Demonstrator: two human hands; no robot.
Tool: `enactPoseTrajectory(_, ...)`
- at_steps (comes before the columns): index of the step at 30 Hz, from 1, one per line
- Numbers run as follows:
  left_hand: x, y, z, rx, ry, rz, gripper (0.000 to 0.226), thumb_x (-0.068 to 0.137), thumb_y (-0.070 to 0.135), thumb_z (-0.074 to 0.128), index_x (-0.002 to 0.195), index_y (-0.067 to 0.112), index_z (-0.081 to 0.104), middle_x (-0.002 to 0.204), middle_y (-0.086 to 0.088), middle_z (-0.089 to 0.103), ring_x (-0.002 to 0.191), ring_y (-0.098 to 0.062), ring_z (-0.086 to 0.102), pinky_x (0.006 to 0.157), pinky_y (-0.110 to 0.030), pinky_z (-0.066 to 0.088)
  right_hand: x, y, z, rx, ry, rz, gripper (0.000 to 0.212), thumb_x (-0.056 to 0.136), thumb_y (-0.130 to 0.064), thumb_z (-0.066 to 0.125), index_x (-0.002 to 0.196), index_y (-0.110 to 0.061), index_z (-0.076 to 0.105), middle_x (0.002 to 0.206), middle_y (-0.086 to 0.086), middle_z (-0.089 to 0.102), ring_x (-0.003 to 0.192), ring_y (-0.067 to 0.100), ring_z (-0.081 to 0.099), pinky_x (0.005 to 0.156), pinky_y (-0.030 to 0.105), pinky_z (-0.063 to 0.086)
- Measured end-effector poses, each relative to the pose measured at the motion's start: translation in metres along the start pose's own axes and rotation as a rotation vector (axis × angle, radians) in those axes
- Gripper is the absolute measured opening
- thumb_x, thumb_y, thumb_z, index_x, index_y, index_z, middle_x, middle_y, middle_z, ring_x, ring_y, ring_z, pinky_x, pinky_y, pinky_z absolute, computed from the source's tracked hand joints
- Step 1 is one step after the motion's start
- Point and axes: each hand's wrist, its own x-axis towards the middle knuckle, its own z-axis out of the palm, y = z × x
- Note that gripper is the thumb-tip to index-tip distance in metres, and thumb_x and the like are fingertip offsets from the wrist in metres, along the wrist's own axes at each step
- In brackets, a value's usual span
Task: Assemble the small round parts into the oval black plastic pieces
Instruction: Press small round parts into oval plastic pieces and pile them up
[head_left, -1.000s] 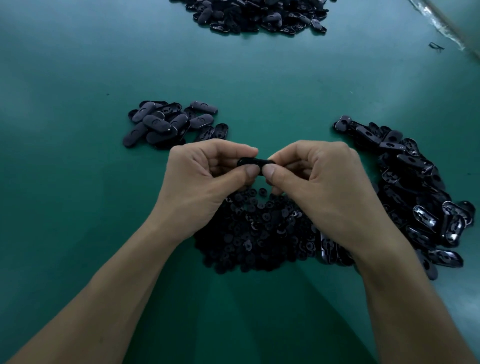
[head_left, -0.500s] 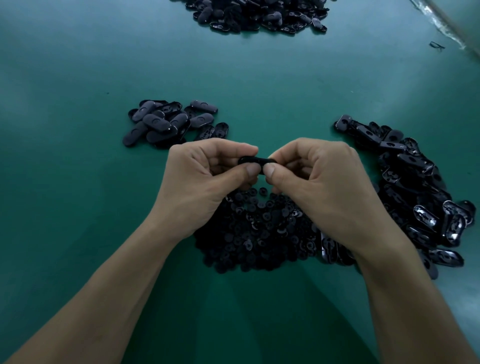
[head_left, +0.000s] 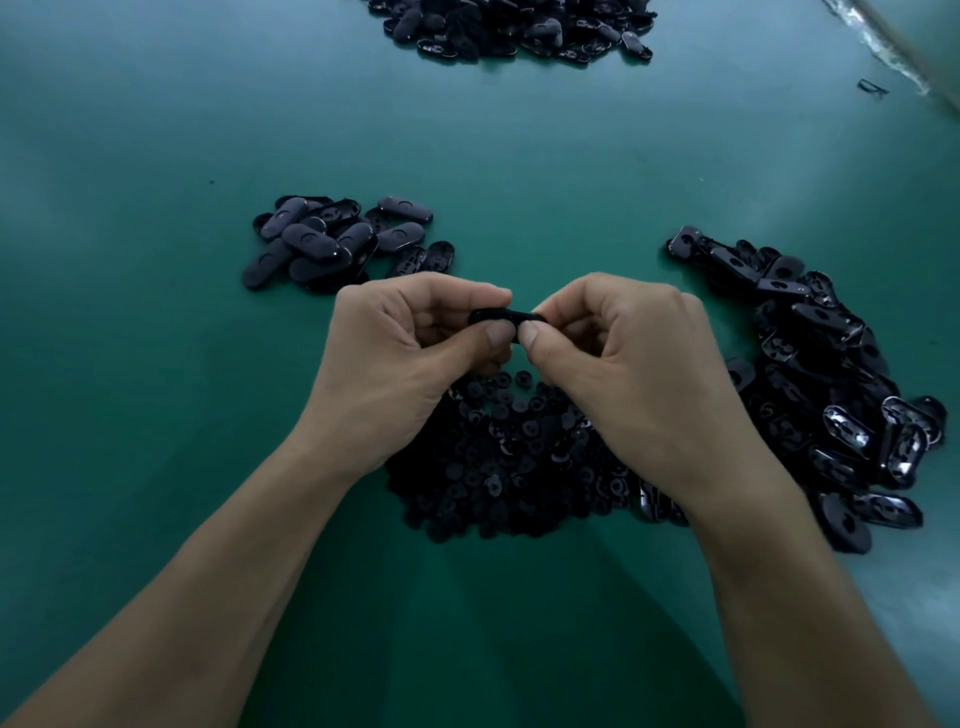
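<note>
— Hardly anything has moved since a half-second ago: both hands sit where they were, and the piece between them has shifted a hair at most.

— Lay it out, big to small.

— Green bench (head_left: 156, 156). Four black heaps lie on it: a far heap (head_left: 509, 26) at the top edge, a heap of open shells (head_left: 831, 364) to the right, the round parts (head_left: 498, 467) directly under the hands, and a smaller left stack (head_left: 332, 244) of ovals, mostly smooth side up. Finished ones, I judge.

— And the hands?

— The left hand (head_left: 395, 364) and right hand (head_left: 639, 364) meet at the centre, raised off the bench. Their fingers (head_left: 467, 291) are curled in, and each hand pinches one end of a single oval piece (head_left: 501, 315) between thumb and forefinger.

— How does it lie?

— Its long axis runs level, left to right, from one pinch to the other. Only its upper edge shows. The two thumb tips press on the near side, almost touching each other.

— Is a round part seated in it?

— I cannot tell; the thumbs cover the middle.

— Which hand is nearer for what follows?

— Both hold it equally. The left stack lies forward on the left hand's side, well apart; the open shells lie just beside the right hand. So I'd expect the left to set this one down and the right to fetch the next.
</note>
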Motion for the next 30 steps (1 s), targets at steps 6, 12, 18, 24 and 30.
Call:
enactPoseTrajectory(6,-0.001,0.000,0.002,-0.001,0.016,0.018,0.019,0.074,0.010,0.075,0.093,0.010,0.072,0.075,0.000,0.076,0.066,-0.010,0.071,0.067,-0.019,0.057,0.000,-0.001,0.000,0.044,0.005,0.028,0.013,0.090,-0.028,0.071,0.077,-0.028,0.068,0.070,-0.016,0.070,0.060,0.002,0.065,0.054,0.015,0.049)
enactPoseTrajectory(12,-0.001,-0.001,0.001,0.079,0.049,0.044,0.021,0.077,-0.004,0.079,0.087,0.013,0.073,0.071,0.002,0.075,0.062,-0.010,0.070,0.063,-0.020,0.058,0.001,0.001,-0.003,0.054,-0.055,0.047,0.012,0.092,-0.024,0.069,0.081,-0.027,0.070,0.070,-0.011,0.072,0.064,0.004,0.069,0.058,0.023,0.055)
enactPoseTrajectory(18,-0.001,-0.002,-0.001,0.102,0.048,0.040,0.020,0.077,-0.003,0.079,0.086,0.014,0.073,0.072,0.000,0.075,0.060,-0.011,0.071,0.061,-0.022,0.059,0.001,0.002,-0.004,0.114,-0.086,0.081,0.013,0.093,-0.021,0.068,0.081,-0.026,0.071,0.071,-0.010,0.074,0.063,0.003,0.071,0.054,0.016,0.050)
enactPoseTrajectory(24,-0.001,-0.003,-0.001,0.008,0.033,0.033,0.020,0.082,-0.001,0.075,0.097,0.012,0.070,0.077,0.000,0.077,0.067,-0.012,0.073,0.064,-0.021,0.057,0.001,-0.004,-0.004,0.188,-0.063,0.112,0.014,0.093,-0.021,0.068,0.081,-0.026,0.071,0.073,-0.011,0.074,0.062,0.003,0.070,0.055,0.014,0.048)
enactPoseTrajectory(30,0.001,-0.003,-0.003,0.055,0.038,0.064,0.011,0.091,0.006,0.069,0.096,0.016,0.071,0.077,0.000,0.076,0.065,-0.012,0.072,0.062,-0.020,0.056,0.000,-0.009,-0.006,0.175,-0.005,0.143,0.012,0.092,-0.024,0.067,0.080,-0.024,0.069,0.073,-0.004,0.074,0.065,0.017,0.069,0.068,0.046,0.059)
